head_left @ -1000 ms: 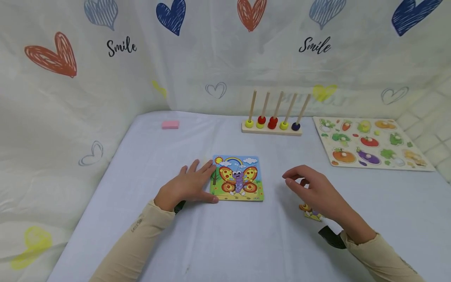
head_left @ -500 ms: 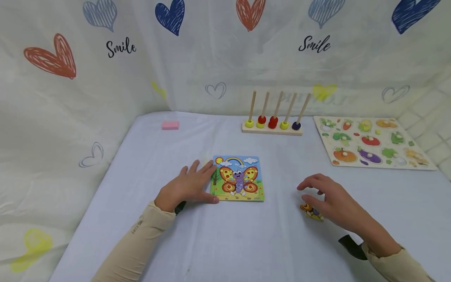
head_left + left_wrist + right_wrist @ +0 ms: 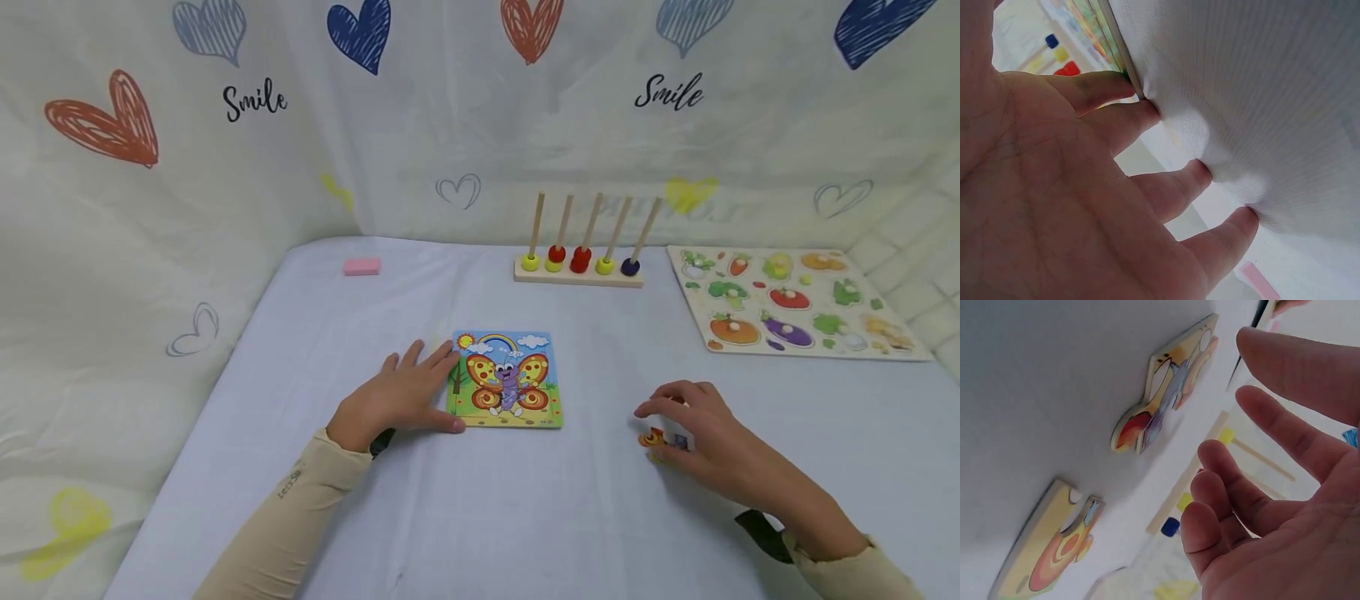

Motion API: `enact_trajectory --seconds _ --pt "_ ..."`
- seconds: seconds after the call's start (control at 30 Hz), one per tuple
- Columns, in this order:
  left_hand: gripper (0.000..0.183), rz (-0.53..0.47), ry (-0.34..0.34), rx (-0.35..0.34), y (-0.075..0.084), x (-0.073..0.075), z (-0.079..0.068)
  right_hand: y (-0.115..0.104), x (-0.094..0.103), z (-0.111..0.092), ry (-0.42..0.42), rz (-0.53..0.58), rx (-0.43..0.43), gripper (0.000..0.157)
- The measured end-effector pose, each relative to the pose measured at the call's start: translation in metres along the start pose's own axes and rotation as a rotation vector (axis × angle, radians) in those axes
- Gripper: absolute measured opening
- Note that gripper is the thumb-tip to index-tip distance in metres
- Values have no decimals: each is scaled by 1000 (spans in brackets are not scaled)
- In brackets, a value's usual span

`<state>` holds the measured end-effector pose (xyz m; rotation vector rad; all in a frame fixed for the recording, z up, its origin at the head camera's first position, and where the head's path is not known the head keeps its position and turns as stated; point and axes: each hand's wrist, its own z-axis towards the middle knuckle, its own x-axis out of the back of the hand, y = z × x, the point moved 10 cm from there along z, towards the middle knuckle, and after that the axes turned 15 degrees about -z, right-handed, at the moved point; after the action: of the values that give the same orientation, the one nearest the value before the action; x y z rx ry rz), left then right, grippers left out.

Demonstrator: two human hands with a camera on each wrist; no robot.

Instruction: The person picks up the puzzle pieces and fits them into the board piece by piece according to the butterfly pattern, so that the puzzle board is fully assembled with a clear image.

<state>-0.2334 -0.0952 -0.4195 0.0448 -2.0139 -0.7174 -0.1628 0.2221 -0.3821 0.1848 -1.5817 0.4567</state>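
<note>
A square butterfly jigsaw puzzle (image 3: pixel 517 421) lies flat in the middle of the table. My left hand (image 3: pixel 397 400) rests at its left side, fingers spread; in the left wrist view the fingertips (image 3: pixel 1249 219) press on the cloth and against the puzzle's edge (image 3: pixel 1124 53). My right hand (image 3: pixel 708 437) hovers low over a loose puzzle piece (image 3: pixel 651 438), partly hidden by the thumb. Thumb and fingers are apart, loosely bent, with nothing between them. In the right wrist view, this butterfly-body piece (image 3: pixel 1172 381) lies near a second loose piece (image 3: pixel 1057 553) with an orange swirl.
A wooden bead counter (image 3: pixel 579 277) with several pegs stands at the back. A vegetable peg board (image 3: pixel 798 329) lies at the back right. A pink block (image 3: pixel 362 267) sits at the back left. The white cloth (image 3: pixel 487 517) covers the table up to a hanging curtain (image 3: pixel 405 142).
My right hand has moved right and down, away from the puzzle to the loose piece, and now covers part of it. The left hand has stayed in place.
</note>
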Motion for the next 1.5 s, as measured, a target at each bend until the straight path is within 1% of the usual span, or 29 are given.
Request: enact_trajectory --seconds 0.1,0.3,0.6,0.87,1.13,1.33,1.5 --pt "107 1 -1 3 -1 0 0 0 -2 -1 -9 -10 9 38" --pt "108 1 -1 7 -2 -1 1 -2 -4 -2 13 -20 43 36" --pt "109 0 1 -1 -1 0 2 -5 -5 0 15 -25 56 35" --pt "109 -5 -1 -4 -1 0 2 -10 -3 -1 54 -48 83 42" --pt "109 5 -2 -4 0 2 1 -6 -9 -2 15 -56 41 36" --pt "108 0 -2 3 0 2 1 -7 -7 -4 27 -38 42 39" --pt "108 2 -1 6 0 2 0 -5 -6 -5 34 -11 0 40"
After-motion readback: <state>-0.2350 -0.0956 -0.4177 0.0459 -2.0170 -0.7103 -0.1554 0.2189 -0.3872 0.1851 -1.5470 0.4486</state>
